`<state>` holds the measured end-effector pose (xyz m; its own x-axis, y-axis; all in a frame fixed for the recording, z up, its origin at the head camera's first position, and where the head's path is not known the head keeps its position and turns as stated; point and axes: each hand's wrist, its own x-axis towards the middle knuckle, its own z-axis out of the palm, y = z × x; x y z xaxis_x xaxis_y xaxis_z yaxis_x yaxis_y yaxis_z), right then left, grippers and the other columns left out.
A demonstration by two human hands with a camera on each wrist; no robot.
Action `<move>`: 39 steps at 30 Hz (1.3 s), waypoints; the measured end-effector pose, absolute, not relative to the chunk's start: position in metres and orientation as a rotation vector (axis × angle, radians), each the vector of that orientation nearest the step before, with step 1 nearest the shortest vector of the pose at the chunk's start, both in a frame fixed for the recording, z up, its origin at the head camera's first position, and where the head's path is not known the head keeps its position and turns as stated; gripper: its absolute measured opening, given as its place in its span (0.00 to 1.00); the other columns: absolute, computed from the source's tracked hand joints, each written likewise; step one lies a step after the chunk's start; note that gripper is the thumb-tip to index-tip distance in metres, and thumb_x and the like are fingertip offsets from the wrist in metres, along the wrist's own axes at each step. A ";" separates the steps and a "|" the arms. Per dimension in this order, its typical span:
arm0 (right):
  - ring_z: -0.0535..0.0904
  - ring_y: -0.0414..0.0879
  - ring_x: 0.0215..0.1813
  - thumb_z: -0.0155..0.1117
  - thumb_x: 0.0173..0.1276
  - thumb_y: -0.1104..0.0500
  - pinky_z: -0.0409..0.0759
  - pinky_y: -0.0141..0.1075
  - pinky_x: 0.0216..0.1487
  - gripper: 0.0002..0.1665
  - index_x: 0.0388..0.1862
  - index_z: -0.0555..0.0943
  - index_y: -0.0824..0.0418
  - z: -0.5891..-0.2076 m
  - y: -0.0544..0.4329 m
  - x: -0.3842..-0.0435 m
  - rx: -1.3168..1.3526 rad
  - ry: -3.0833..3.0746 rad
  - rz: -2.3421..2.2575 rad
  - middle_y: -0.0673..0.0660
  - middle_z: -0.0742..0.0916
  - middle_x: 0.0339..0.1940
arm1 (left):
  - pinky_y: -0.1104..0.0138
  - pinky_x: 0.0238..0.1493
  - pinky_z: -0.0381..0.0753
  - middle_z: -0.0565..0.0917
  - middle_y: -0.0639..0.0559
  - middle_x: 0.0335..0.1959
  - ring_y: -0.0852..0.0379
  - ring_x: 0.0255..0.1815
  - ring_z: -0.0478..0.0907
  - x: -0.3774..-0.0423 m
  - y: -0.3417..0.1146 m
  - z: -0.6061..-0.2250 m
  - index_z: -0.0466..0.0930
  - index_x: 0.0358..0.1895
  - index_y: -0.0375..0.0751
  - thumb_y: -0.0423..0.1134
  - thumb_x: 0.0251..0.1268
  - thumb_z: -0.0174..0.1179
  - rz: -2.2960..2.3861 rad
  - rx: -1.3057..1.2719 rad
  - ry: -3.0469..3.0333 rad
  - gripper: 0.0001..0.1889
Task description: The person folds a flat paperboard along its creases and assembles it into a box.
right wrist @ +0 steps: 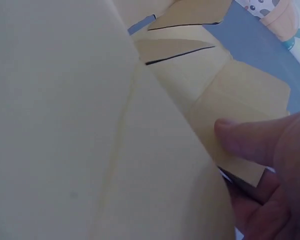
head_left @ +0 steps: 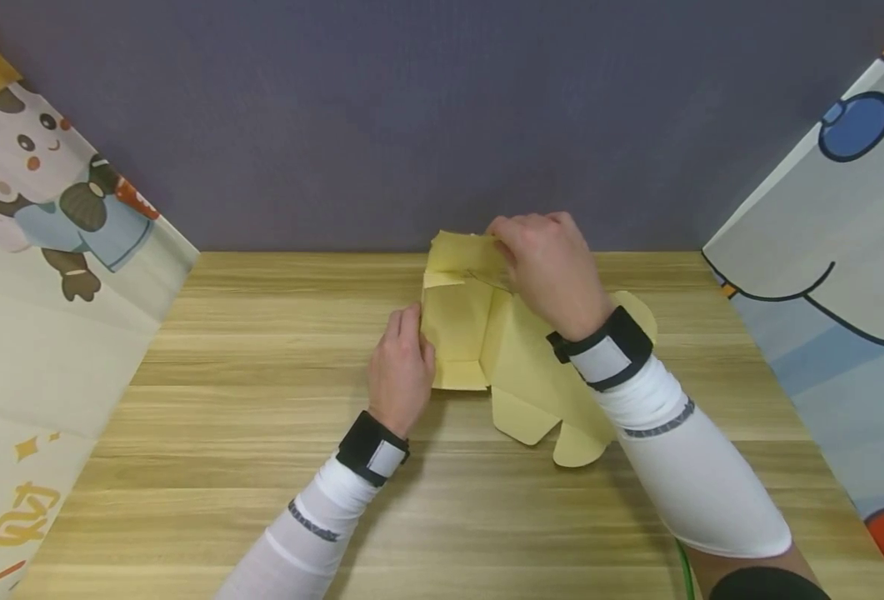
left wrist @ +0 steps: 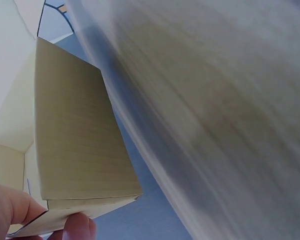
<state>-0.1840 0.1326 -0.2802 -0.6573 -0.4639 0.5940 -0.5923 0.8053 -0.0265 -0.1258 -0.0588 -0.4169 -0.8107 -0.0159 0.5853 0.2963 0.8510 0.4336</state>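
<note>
A partly folded yellow cardboard box (head_left: 456, 325) stands on the wooden table, with side walls raised and a wide lid panel with flaps spread out to the right. My left hand (head_left: 400, 367) grips its left wall; in the left wrist view, thumb and fingers (left wrist: 76, 227) pinch the cardboard near a corner. At the far right corner my right hand (head_left: 550, 271) pinches a raised flap (head_left: 464, 252). The right wrist view shows the thumb (right wrist: 240, 140) on that flap's face and fingers behind it. The lid panel (right wrist: 65, 125) covers much of that view.
The wooden table (head_left: 224, 433) meets a dark blue-grey wall (head_left: 382, 125) just behind the box. Cartoon-printed panels (head_left: 824, 225) stand along both sides. A green cord (head_left: 685, 571) lies near the right forearm.
</note>
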 end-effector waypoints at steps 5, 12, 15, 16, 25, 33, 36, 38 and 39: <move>0.83 0.52 0.31 0.55 0.70 0.66 0.76 0.51 0.47 0.09 0.37 0.83 0.58 -0.281 0.129 -0.174 0.833 -2.361 0.232 0.54 0.87 0.28 | 0.62 0.24 0.82 0.80 0.42 0.45 0.49 0.28 0.81 -0.127 -0.059 -0.414 0.72 0.58 0.35 0.27 0.61 0.55 -0.710 -0.175 -2.436 0.20; 0.84 0.51 0.35 0.52 0.64 0.75 0.76 0.50 0.50 0.16 0.38 0.83 0.59 -0.289 0.125 -0.163 0.900 -2.272 0.190 0.55 0.89 0.33 | 0.62 0.22 0.81 0.80 0.42 0.44 0.49 0.26 0.80 -0.128 -0.060 -0.413 0.71 0.59 0.35 0.27 0.61 0.56 -0.700 -0.161 -2.442 0.21; 0.85 0.50 0.36 0.52 0.64 0.75 0.76 0.50 0.53 0.16 0.38 0.83 0.59 -0.293 0.123 -0.159 0.906 -2.244 0.168 0.55 0.89 0.34 | 0.61 0.23 0.82 0.79 0.43 0.44 0.49 0.27 0.80 -0.129 -0.060 -0.413 0.71 0.60 0.34 0.28 0.61 0.56 -0.694 -0.162 -2.443 0.21; 0.85 0.50 0.36 0.53 0.64 0.75 0.76 0.49 0.54 0.16 0.38 0.84 0.59 -0.295 0.123 -0.158 0.910 -2.239 0.162 0.55 0.89 0.34 | 0.61 0.24 0.82 0.79 0.43 0.44 0.49 0.27 0.80 -0.129 -0.060 -0.413 0.70 0.60 0.33 0.28 0.61 0.56 -0.696 -0.163 -2.443 0.22; 0.84 0.52 0.39 0.54 0.65 0.74 0.75 0.50 0.59 0.15 0.39 0.83 0.59 -0.316 0.121 -0.152 0.966 -2.187 0.147 0.55 0.89 0.36 | 0.63 0.23 0.81 0.80 0.42 0.42 0.50 0.27 0.79 -0.129 -0.062 -0.412 0.70 0.64 0.32 0.26 0.61 0.57 -0.725 -0.173 -2.425 0.26; 0.82 0.53 0.41 0.55 0.70 0.68 0.74 0.51 0.59 0.07 0.37 0.79 0.59 -0.336 0.124 -0.149 0.999 -2.178 0.083 0.54 0.88 0.37 | 0.63 0.24 0.81 0.80 0.42 0.41 0.50 0.28 0.79 -0.128 -0.064 -0.416 0.70 0.64 0.33 0.25 0.60 0.58 -0.738 -0.168 -2.464 0.26; 0.83 0.54 0.43 0.57 0.68 0.67 0.72 0.53 0.62 0.04 0.36 0.77 0.58 -0.340 0.126 -0.149 1.019 -2.218 0.085 0.55 0.88 0.42 | 0.62 0.25 0.82 0.80 0.43 0.42 0.49 0.29 0.80 -0.128 -0.064 -0.418 0.70 0.64 0.34 0.26 0.59 0.60 -0.725 -0.166 -2.479 0.27; 0.83 0.54 0.45 0.58 0.66 0.67 0.70 0.54 0.64 0.05 0.36 0.76 0.58 -0.341 0.128 -0.148 1.031 -2.256 0.088 0.56 0.88 0.45 | 0.61 0.27 0.83 0.80 0.43 0.43 0.49 0.31 0.81 -0.127 -0.064 -0.419 0.70 0.64 0.34 0.26 0.58 0.60 -0.714 -0.170 -2.487 0.27; 0.83 0.55 0.46 0.58 0.64 0.67 0.69 0.55 0.65 0.06 0.37 0.76 0.58 -0.342 0.128 -0.148 1.038 -2.274 0.088 0.56 0.88 0.46 | 0.61 0.28 0.84 0.80 0.43 0.44 0.49 0.31 0.81 -0.127 -0.064 -0.419 0.70 0.64 0.35 0.26 0.58 0.61 -0.707 -0.169 -2.491 0.28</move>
<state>-0.1482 0.1283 -0.3415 -0.4916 -0.6590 0.5693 -0.7008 0.6874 0.1906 -0.1275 -0.0639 -0.4188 -0.8462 -0.0256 0.5323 0.2580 0.8544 0.4511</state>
